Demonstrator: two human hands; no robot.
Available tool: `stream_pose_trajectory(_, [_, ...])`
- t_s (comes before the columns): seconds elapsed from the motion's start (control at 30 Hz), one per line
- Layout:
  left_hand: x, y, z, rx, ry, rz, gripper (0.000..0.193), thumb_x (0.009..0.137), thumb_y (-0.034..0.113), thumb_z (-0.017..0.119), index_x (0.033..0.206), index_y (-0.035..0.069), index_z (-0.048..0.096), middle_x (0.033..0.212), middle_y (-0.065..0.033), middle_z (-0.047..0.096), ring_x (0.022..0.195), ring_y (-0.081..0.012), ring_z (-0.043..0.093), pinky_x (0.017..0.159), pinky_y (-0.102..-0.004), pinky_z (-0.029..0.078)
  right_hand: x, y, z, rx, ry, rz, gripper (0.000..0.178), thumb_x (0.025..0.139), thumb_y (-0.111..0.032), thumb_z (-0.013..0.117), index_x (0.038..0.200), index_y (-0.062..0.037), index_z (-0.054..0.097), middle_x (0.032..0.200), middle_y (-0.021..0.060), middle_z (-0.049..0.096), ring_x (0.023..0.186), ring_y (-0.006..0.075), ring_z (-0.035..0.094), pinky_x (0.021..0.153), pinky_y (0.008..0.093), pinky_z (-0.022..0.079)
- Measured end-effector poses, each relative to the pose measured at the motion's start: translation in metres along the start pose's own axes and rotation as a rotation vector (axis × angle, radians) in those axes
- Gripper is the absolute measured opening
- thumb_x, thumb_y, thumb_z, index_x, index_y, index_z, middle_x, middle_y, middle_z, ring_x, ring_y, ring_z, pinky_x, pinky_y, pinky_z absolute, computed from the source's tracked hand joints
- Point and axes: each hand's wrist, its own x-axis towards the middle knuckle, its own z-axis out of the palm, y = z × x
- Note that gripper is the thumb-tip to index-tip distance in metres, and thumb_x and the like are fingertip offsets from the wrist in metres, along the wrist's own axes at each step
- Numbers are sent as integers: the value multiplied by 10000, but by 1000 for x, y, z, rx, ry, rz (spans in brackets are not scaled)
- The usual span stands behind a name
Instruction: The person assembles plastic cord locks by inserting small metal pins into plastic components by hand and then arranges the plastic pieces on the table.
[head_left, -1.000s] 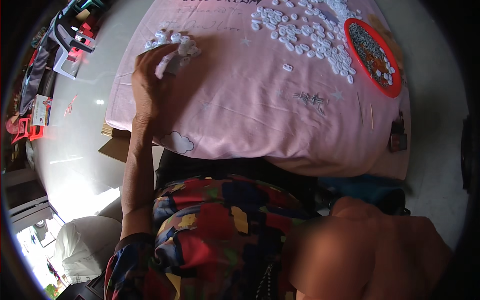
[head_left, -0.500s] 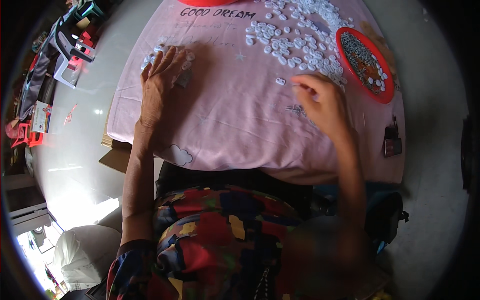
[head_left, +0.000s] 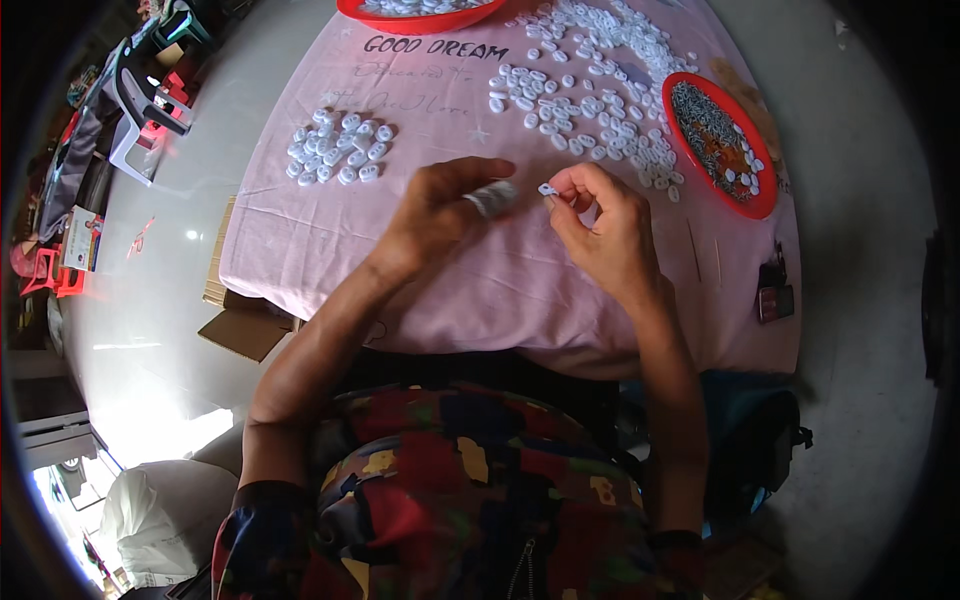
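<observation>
Over the middle of the pink cloth, my left hand [head_left: 425, 225] is closed round a grey, metallic-looking block [head_left: 492, 198], blurred and partly covered by the fingers. Facing it, my right hand [head_left: 612, 235] pinches a small white oval plastic piece [head_left: 547, 189] between thumb and fingertips. A short gap separates the piece from the block. To the left lies a loose group of similar white oval pieces [head_left: 345, 150]. Many more white pieces [head_left: 600, 110] are scattered beyond my right hand.
A red oval tray [head_left: 752, 208] at the right holds small grey metal bits and some white pieces. A red bowl [head_left: 430, 22] of white pieces stands at the far edge. Two thin sticks [head_left: 695, 250] and a small dark item with a dark-red part [head_left: 775, 302] lie right.
My left hand has left the group of white pieces and come right to the middle with the grey block. My right hand has moved slightly left and now pinches a white piece.
</observation>
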Motion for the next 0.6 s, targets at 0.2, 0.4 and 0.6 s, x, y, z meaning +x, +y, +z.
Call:
stream_pose_trajectory(0.2, [11,-3,21,-205,-124,-93,165,933,46,593,1069,-33,641,964,-69,681,802,-85,619,680,-219,509,-8,-8,-14,128,-21,92,181,797,-31,684,974,-25,650,797,31,669,702,88,599,620,229,447])
stream_pose_trajectory(0.4, [-5,-9,14,-433,-25,-93,150,951,69,573,1068,-4,632,918,-58,664,746,-92,589,646,-224,483,-28,16,-41,-141,-171,115,148,799,-45,697,942,-8,694,853,85,672,759,193,664,666,312,505])
stream_pose_trajectory(0.6, [-16,-8,15,-292,-96,-23,164,953,59,563,1094,5,627,966,-55,648,795,-88,566,679,-226,465,-21,10,-28,-324,-199,-41,119,785,-61,683,903,-50,683,849,98,641,769,280,638,687,366,502])
